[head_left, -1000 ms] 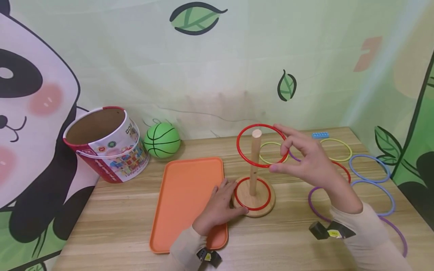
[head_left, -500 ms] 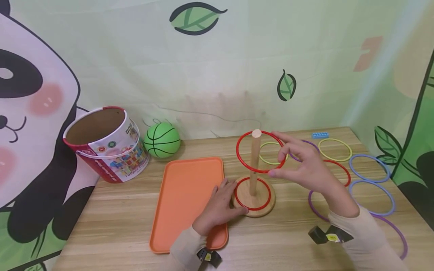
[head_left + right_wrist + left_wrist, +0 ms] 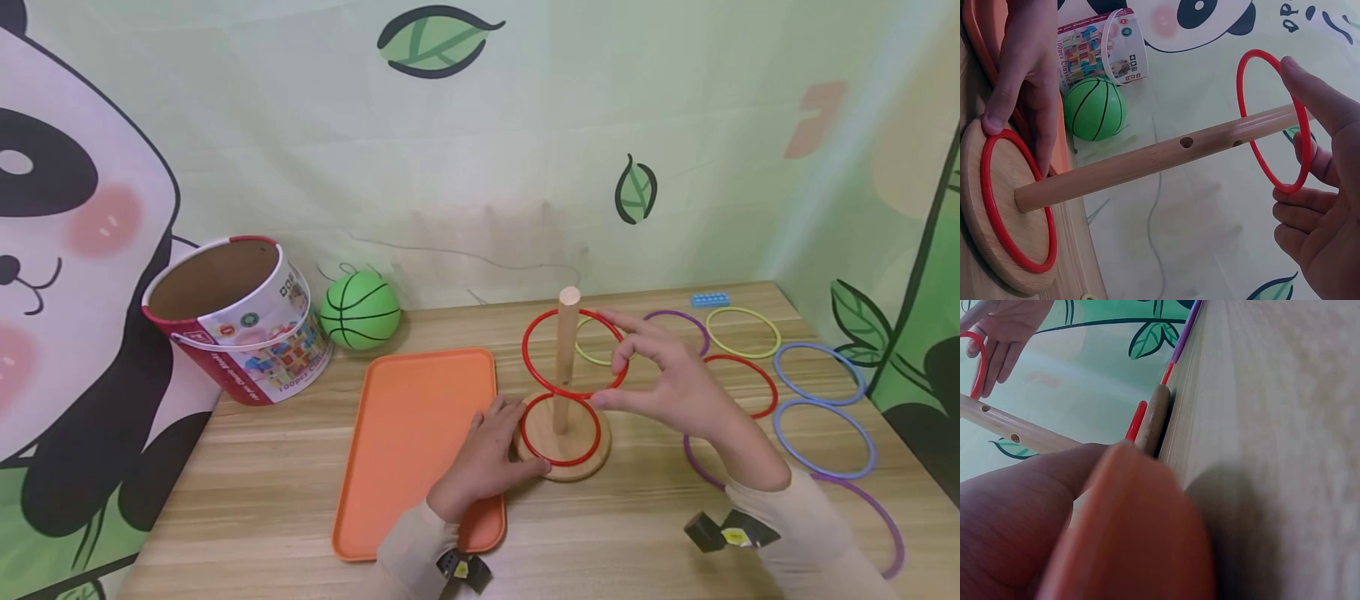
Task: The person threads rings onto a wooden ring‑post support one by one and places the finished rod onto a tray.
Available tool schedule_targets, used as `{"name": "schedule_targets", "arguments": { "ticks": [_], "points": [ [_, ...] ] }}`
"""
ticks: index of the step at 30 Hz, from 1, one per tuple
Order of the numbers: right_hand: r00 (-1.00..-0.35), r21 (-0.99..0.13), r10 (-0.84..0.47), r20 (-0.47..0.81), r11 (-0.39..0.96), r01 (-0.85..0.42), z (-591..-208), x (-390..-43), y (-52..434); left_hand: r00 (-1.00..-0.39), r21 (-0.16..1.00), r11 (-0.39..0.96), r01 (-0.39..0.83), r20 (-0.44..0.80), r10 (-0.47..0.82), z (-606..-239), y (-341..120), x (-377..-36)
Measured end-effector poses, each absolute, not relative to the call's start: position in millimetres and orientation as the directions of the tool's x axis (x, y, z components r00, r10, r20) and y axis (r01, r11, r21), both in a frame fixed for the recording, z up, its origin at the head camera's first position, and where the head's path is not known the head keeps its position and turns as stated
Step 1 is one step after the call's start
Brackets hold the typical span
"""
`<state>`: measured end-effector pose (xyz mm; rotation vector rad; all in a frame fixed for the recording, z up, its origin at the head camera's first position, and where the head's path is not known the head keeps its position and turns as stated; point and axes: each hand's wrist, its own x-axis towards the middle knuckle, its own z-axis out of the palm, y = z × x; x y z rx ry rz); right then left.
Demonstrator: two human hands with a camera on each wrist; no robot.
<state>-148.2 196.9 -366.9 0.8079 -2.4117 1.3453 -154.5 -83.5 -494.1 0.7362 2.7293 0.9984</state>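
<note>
My right hand (image 3: pixel 671 375) pinches a red ring (image 3: pixel 524 350) between thumb and fingers. The ring circles the wooden peg (image 3: pixel 566 358), tilted and well above the base; in the right wrist view the peg passes through it near its top end. The peg stands upright on a round wooden base (image 3: pixel 576 435), where a second red ring (image 3: pixel 564 463) lies flat around its foot. My left hand (image 3: pixel 483 450) rests against the left side of that base, fingers extended and thumb spread toward the front; in the right wrist view its thumb tip touches the base beside the lower ring.
An orange tray (image 3: pixel 420 408) lies left of the base, partly under my left wrist. Behind it stand a green ball (image 3: pixel 360 310) and a bucket (image 3: pixel 292 362). Several coloured rings, among them a yellow ring (image 3: pixel 744 357), lie at right near a blue block (image 3: pixel 709 300).
My right hand has lowered the red ring, from around the peg's top to farther down the peg. My left hand and the base have stayed put.
</note>
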Motion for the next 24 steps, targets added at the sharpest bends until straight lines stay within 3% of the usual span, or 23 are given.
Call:
{"name": "schedule_targets", "arguments": {
  "ticks": [24],
  "points": [
    [-0.808, -0.684, -0.336, 0.484, 0.432, -0.589, -378, -147, 195, -0.868, 0.641, 0.651, 0.406, 0.048, 0.494, -492, -84, -154]
  ]
}}
